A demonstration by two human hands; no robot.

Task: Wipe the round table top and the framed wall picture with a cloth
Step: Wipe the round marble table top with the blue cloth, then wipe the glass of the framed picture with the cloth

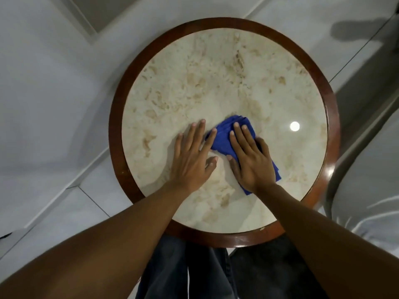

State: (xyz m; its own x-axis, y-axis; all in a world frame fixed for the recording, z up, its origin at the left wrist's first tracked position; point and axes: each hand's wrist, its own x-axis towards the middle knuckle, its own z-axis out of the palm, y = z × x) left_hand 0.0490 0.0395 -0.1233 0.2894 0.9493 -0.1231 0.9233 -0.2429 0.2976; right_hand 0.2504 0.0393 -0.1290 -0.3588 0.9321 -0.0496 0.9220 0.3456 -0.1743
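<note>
The round table (216,67) has a beige marble top inside a dark brown wooden rim. A folded blue cloth (222,137) lies near the top's centre. My right hand (250,160) rests flat on the cloth, fingers spread, covering most of it. My left hand (194,156) lies flat on the marble just left of the cloth, its index fingertip touching the cloth's left edge. The framed wall picture is not in view.
White tiled floor (54,93) surrounds the table. A curved grey chair or furniture edge (356,180) stands close to the table's right side. My legs in dark trousers (194,272) are under the near rim. A ceiling light reflects on the marble (294,126).
</note>
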